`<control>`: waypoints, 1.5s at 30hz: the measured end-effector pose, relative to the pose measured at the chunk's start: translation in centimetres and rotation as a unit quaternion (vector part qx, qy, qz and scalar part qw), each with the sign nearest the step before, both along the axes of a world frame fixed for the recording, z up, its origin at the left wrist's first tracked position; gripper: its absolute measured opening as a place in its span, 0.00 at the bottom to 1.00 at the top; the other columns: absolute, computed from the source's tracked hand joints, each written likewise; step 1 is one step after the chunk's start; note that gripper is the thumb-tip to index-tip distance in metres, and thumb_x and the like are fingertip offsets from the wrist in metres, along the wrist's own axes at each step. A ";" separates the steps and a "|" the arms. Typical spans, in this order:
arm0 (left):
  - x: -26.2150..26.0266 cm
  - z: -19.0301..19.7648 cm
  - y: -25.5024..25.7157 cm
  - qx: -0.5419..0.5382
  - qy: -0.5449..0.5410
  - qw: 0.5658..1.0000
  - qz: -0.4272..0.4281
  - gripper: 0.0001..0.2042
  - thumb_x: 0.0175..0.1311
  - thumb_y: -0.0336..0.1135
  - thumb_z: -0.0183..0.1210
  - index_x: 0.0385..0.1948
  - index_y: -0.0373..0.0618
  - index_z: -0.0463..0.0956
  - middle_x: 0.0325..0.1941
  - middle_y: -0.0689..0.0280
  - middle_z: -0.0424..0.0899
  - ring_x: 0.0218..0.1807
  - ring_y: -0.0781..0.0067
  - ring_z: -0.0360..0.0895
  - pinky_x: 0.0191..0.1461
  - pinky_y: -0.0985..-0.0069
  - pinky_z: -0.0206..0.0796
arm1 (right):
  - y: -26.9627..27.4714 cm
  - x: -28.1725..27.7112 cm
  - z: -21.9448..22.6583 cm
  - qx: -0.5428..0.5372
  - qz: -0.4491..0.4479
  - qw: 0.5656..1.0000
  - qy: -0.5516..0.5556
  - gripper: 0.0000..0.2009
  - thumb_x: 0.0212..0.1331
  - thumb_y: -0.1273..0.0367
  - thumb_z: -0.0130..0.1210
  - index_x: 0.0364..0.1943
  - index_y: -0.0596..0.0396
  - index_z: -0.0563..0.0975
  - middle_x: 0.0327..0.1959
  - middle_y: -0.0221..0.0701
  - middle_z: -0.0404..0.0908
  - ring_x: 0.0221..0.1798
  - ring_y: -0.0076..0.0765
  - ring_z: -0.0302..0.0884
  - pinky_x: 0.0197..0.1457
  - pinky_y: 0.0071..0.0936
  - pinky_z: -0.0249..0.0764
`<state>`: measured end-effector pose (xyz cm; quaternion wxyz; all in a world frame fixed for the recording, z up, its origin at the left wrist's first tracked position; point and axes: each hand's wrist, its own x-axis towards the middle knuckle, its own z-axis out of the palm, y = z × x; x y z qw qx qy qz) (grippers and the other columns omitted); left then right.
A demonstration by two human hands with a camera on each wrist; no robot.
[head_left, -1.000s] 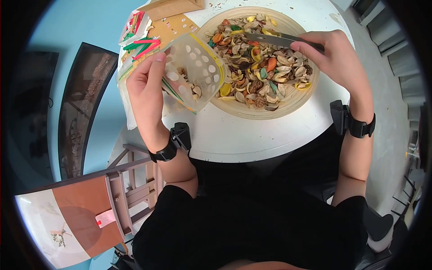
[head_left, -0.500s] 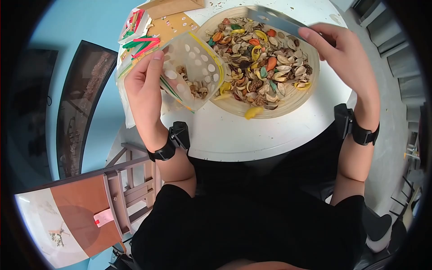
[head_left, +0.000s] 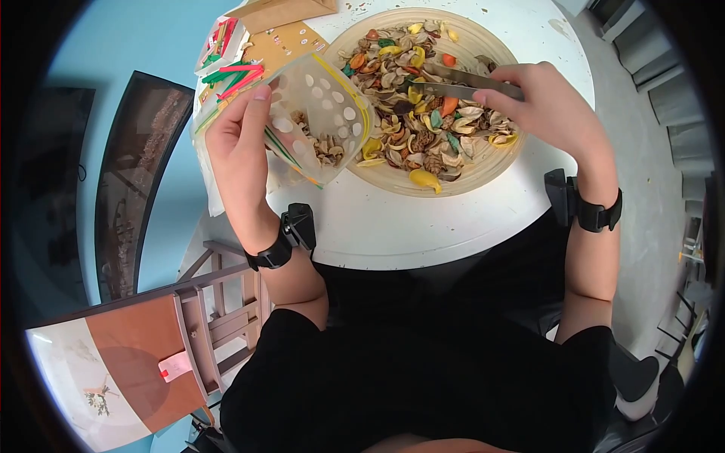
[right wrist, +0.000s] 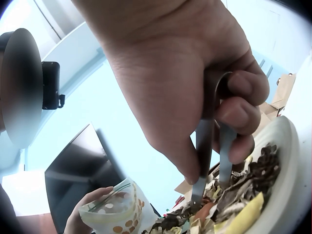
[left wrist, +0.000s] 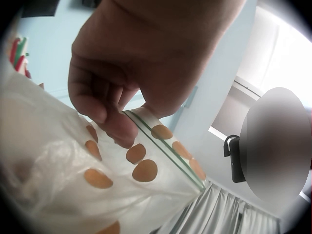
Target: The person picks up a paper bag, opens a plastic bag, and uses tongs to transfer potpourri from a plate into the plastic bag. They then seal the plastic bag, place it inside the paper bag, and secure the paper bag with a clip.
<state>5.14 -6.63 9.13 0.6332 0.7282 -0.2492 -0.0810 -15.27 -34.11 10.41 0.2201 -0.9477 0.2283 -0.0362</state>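
My left hand [head_left: 240,147] pinches the edge of a clear zip bag [head_left: 328,102] with white dots, its mouth turned toward the plate. Some dried pieces [head_left: 326,149] lie inside the bag. In the left wrist view the dots look orange and a green zip strip [left wrist: 163,146] runs beside the fingers. My right hand [head_left: 557,109] holds metal tongs [head_left: 483,81], tips down among the potpourri [head_left: 423,140] of dried petals and small cones. That potpourri is heaped on a round wooden plate [head_left: 487,162]. The right wrist view shows the tong arms [right wrist: 202,156] standing apart, tips reaching into the pieces.
Behind the bag lie red and green strips [head_left: 238,74] and a white box [head_left: 221,47] of more. A brown paper bag [head_left: 283,11] and an orange-brown sheet [head_left: 291,41] are at the back left. One yellow piece [head_left: 425,180] sits at the plate's near edge.
My right hand moved from the bag side up and right, then lowered the tongs back into the potpourri. More pieces are in the bag. A yellow piece dropped onto the plate's near edge.
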 end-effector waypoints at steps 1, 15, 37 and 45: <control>0.0 0.0 0.0 -0.001 0.000 1.000 0.000 0.16 0.74 0.39 0.61 0.49 0.33 0.85 0.35 0.65 0.87 0.25 0.81 0.78 0.30 0.83 0.70 | 0.3 0.0 -0.2 -0.011 0.005 1.000 -0.011 0.19 0.64 0.54 0.64 0.40 0.58 0.88 0.22 0.45 0.81 0.26 0.47 0.81 0.37 0.38 0.77; -0.3 0.2 0.0 -0.002 0.007 1.000 0.006 0.15 0.74 0.38 0.61 0.48 0.32 0.85 0.35 0.65 0.87 0.25 0.81 0.78 0.29 0.82 0.69 | -1.1 -0.3 0.1 -0.084 0.052 0.988 -0.119 0.13 0.66 0.61 0.63 0.40 0.56 0.88 0.21 0.41 0.82 0.22 0.44 0.78 0.31 0.34 0.73; 0.0 -0.1 0.1 -0.012 0.002 1.000 0.007 0.15 0.74 0.37 0.60 0.49 0.33 0.85 0.36 0.65 0.87 0.25 0.81 0.78 0.29 0.82 0.69 | 0.6 1.9 -2.0 0.026 -0.076 0.996 -0.040 0.24 0.66 0.49 0.61 0.44 0.60 0.87 0.27 0.46 0.86 0.31 0.48 0.87 0.43 0.37 0.82; -0.1 -0.1 0.0 -0.008 -0.001 1.000 0.010 0.15 0.74 0.38 0.61 0.49 0.34 0.85 0.35 0.66 0.87 0.25 0.81 0.78 0.29 0.83 0.69 | 0.3 1.3 -2.0 -0.060 -0.008 0.997 -0.053 0.17 0.66 0.57 0.62 0.40 0.58 0.88 0.22 0.44 0.84 0.26 0.47 0.84 0.38 0.37 0.80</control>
